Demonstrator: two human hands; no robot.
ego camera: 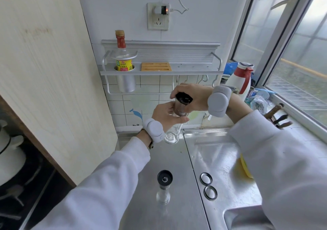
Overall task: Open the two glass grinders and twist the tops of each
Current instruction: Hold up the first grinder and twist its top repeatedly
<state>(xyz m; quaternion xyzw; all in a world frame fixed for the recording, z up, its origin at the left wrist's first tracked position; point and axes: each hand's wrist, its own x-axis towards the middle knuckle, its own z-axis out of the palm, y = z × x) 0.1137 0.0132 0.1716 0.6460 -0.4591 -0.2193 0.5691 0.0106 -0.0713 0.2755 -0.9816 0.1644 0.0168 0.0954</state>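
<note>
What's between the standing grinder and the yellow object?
A round cap and a second cap, lying on the steel counter, apart from the standing grinder and yellow object. Head view.

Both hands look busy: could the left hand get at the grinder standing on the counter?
Probably not yet: the left hand holds the raised grinder. Otherwise nothing blocks the standing grinder.

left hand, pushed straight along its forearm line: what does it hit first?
The left hand grips the glass body of the held grinder, so that's first. Next on that up-right line is the right hand, gripping the black top. Beyond, probably the tiled wall; depth unclear.
</note>
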